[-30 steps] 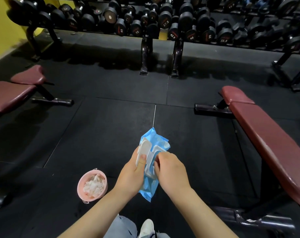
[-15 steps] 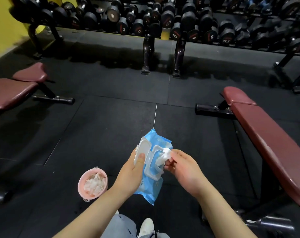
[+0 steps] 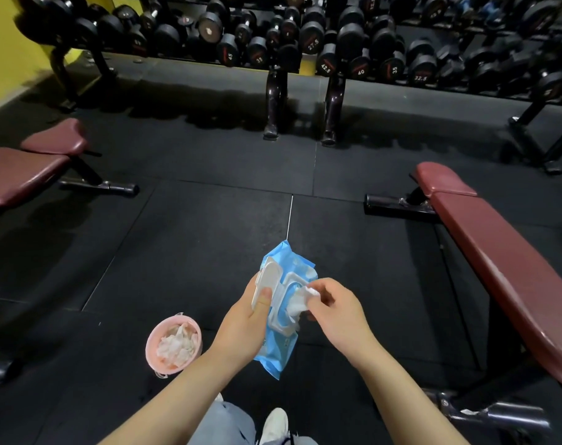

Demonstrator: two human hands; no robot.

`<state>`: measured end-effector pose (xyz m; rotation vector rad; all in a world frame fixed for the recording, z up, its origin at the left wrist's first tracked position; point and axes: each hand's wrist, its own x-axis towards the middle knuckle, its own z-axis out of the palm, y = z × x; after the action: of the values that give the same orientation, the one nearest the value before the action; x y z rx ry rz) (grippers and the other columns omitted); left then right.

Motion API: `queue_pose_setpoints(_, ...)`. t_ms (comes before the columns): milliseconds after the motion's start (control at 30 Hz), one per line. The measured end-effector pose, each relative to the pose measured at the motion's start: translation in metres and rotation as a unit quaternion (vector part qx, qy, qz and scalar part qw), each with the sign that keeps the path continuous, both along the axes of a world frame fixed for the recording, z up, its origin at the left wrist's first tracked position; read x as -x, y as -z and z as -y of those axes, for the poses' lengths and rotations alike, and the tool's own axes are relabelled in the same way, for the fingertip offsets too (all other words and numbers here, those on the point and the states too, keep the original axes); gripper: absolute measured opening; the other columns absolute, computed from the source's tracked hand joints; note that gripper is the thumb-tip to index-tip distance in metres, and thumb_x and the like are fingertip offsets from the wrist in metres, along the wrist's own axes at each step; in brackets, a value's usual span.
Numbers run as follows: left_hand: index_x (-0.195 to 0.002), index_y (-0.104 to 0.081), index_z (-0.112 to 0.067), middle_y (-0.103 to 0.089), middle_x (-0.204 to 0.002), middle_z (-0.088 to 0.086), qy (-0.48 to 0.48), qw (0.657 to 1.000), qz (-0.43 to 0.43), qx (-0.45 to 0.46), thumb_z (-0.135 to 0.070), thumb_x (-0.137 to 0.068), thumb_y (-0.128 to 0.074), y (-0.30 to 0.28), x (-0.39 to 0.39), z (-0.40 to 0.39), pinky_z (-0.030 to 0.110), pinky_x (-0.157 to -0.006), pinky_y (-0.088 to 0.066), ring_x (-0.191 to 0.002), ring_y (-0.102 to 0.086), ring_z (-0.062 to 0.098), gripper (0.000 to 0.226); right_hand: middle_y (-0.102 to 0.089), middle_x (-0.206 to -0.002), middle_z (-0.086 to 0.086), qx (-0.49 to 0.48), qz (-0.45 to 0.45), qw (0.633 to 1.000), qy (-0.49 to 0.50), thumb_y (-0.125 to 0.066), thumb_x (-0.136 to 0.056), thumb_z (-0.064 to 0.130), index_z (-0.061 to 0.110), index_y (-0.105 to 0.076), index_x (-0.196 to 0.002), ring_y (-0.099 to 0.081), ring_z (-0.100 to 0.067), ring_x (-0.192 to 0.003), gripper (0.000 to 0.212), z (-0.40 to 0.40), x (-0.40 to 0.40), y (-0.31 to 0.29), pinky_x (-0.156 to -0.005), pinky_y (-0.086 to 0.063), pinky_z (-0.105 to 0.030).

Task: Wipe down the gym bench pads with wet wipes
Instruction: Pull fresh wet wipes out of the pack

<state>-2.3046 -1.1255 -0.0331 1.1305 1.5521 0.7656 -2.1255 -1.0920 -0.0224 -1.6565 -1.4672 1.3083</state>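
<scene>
Right hand [image 3: 335, 311] has pulled white wet wipe [image 3: 300, 300] further out of blue soft plastic wipe pack [image 3: 281, 322], pinching it. Left hand [image 3: 242, 329] holds pack, thumb on open white lid [image 3: 266, 284]. Wiping can start soon. Two dark red padded benches: right [image 3: 498, 252], left [image 3: 19, 171]. One pink bucket [image 3: 173, 345] of used wipes on floor.

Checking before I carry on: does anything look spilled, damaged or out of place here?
Nothing stands out. The used wipes sit inside the pink bucket, and the wipe pack looks intact with its lid open.
</scene>
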Motion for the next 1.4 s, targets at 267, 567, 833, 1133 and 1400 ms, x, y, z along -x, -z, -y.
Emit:
queue_pose_setpoints(267, -0.137, -0.029, -0.059, -0.057, -0.111, -0.030, -0.010, 0.999, -0.030, 0.008, -0.068, -0.094, -0.022, 0.001, 0.004, -0.003, 0.020, -0.079, -0.046, -0.102, -0.060, 0.000, 0.044, -0.072, -0.089, 0.007, -0.083, -0.095, 0.987, 0.097, -0.057, -0.094, 0.015, 0.028, -0.071, -0.089, -0.067, -0.006, -0.082, 0.019, 0.001, -0.010, -0.018, -0.068, -0.053, -0.019)
queue_pose_setpoints(567, -0.134, -0.032, -0.060, -0.058, -0.109, -0.029, -0.055, 0.997, -0.021, 0.042, -0.060, -0.100, -0.026, 0.009, 0.012, -0.007, 0.029, -0.083, -0.049, -0.101, -0.059, 0.001, 0.035, -0.054, -0.062, 0.013, -0.094, -0.040, 0.987, 0.128, -0.062, -0.091, 0.027, 0.023, -0.060, -0.067, -0.048, 0.000, -0.056, 0.024, -0.015, -0.028, -0.034, -0.048, -0.039, -0.015)
queue_pose_setpoints(833, -0.129, -0.037, -0.061, -0.061, -0.113, -0.027, -0.052, 0.998, 0.000, 0.042, -0.061, -0.099, -0.028, 0.006, 0.009, -0.010, 0.027, -0.082, -0.049, -0.104, -0.061, 0.003, 0.031, -0.048, -0.066, 0.002, -0.030, -0.050, 0.993, 0.106, -0.056, -0.095, 0.032, 0.003, -0.051, -0.074, -0.044, -0.011, -0.062, 0.036, -0.012, -0.025, -0.035, -0.054, -0.037, -0.025)
queue_pose_setpoints(1133, -0.102, -0.056, -0.045, -0.063, -0.103, -0.017, -0.014, 1.000, 0.023, -0.003, -0.057, -0.102, -0.031, -0.006, 0.000, -0.012, 0.032, -0.085, -0.054, -0.093, -0.063, 0.003, 0.028, -0.072, -0.111, -0.015, 0.146, -0.261, 0.954, -0.005, -0.054, -0.098, 0.012, 0.009, -0.070, -0.111, -0.070, -0.030, -0.102, 0.021, -0.006, -0.014, -0.028, -0.080, -0.057, -0.037)
queue_pose_setpoints(1400, -0.105, -0.056, -0.052, -0.062, -0.111, -0.025, -0.028, 0.999, 0.028, 0.033, -0.050, -0.102, -0.034, -0.004, -0.001, -0.010, 0.016, -0.084, -0.043, -0.101, -0.058, -0.011, 0.022, -0.071, -0.112, -0.018, 0.167, -0.343, 0.924, 0.012, -0.049, -0.099, 0.030, 0.005, -0.069, -0.113, -0.068, -0.032, -0.106, 0.035, 0.004, 0.017, -0.024, -0.091, -0.054, -0.043)
